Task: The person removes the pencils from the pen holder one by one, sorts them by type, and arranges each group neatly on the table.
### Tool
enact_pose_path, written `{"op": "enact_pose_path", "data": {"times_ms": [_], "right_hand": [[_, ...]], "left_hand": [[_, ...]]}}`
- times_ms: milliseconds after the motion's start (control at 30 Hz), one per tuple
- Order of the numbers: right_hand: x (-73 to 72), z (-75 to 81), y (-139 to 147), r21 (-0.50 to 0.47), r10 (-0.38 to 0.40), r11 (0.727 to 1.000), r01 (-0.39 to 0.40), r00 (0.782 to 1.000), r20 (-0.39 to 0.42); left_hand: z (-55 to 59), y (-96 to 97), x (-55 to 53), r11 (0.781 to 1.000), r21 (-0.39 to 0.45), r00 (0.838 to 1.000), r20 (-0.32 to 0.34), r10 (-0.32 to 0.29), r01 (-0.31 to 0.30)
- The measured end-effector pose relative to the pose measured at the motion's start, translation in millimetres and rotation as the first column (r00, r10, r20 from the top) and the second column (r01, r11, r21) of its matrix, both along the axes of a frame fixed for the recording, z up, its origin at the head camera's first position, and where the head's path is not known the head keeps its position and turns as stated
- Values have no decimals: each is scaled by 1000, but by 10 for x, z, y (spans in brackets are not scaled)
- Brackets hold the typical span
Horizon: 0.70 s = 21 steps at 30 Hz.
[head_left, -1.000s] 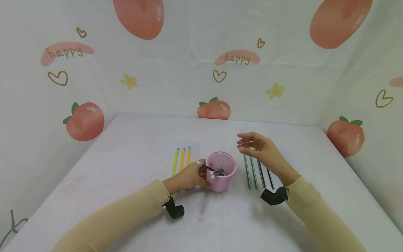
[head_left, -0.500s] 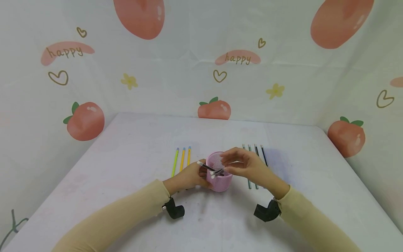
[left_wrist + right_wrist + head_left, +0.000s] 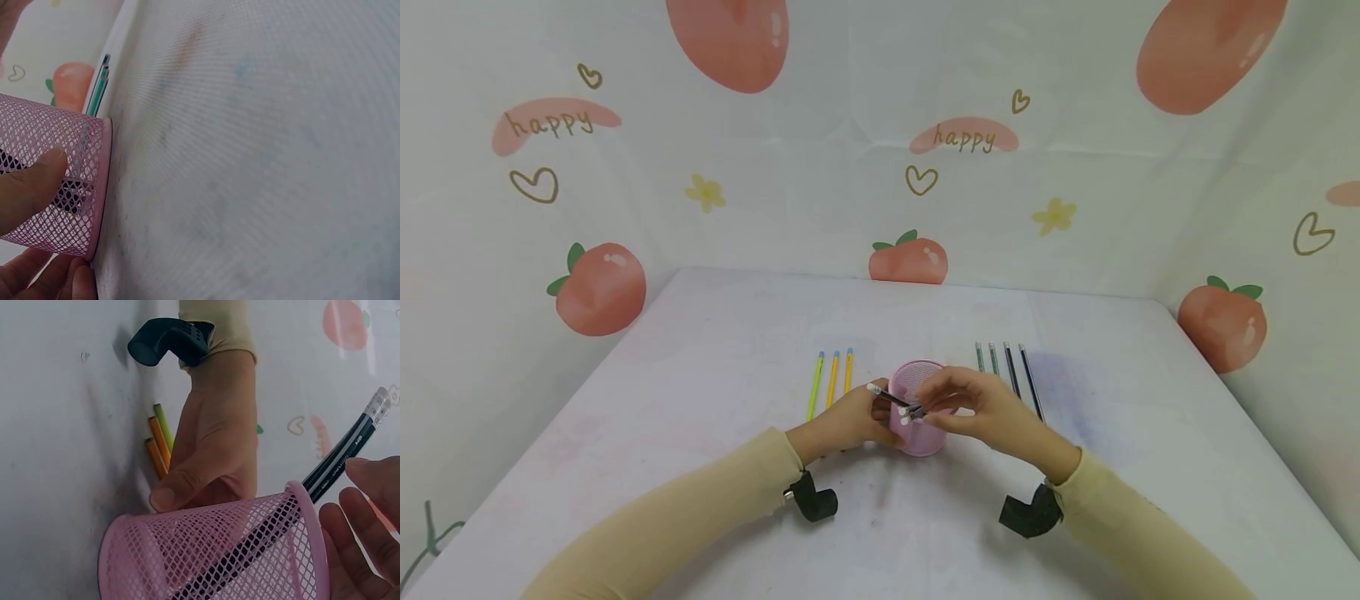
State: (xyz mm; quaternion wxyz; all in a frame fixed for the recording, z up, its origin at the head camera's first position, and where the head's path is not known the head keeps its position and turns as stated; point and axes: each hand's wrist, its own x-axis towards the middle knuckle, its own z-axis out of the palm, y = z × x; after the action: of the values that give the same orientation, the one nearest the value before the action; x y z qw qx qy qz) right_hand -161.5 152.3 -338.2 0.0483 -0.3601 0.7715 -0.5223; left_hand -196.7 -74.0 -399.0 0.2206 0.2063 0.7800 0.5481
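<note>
A pink mesh pencil cup [image 3: 916,442] stands upright on the table. My left hand [image 3: 852,417] holds it from the left side; in the left wrist view its thumb [image 3: 37,184] presses the mesh. Several dark pencils [image 3: 344,456] with white eraser ends lean inside the cup and stick out over the rim. At the cup's mouth is my right hand [image 3: 985,412], its fingers loosely bent. The right wrist view has its thumb beside the pencils and its other fingers [image 3: 350,544] by the rim, with no clear grip on anything.
Left of the cup lie a green pencil [image 3: 814,387] and two yellow pencils [image 3: 832,379], partly behind the left hand. To the right are several dark and teal pencils [image 3: 1030,379] in a row, partly covered by the right hand. A printed cloth backdrop [image 3: 805,225] rises behind.
My right hand has moved left and down from above the pencils on the right to the cup's mouth. The left hand and the cup have stayed in place.
</note>
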Motion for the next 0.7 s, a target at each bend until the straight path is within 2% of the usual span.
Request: {"op": "enact_pose_path", "data": {"times_ms": [167, 500, 700], "right_hand": [[-11, -12, -11, 39, 9, 999, -8, 999, -37], [-18, 9, -51, 122, 23, 992, -17, 999, -46], [-25, 12, -78, 158, 27, 987, -11, 995, -96]], "left_hand": [[7, 4, 3, 1000, -12, 1000, -1, 0, 0], [28, -3, 11, 1000, -12, 1000, -4, -6, 6], [37, -1, 16, 1000, -5, 1000, -4, -10, 10]]}}
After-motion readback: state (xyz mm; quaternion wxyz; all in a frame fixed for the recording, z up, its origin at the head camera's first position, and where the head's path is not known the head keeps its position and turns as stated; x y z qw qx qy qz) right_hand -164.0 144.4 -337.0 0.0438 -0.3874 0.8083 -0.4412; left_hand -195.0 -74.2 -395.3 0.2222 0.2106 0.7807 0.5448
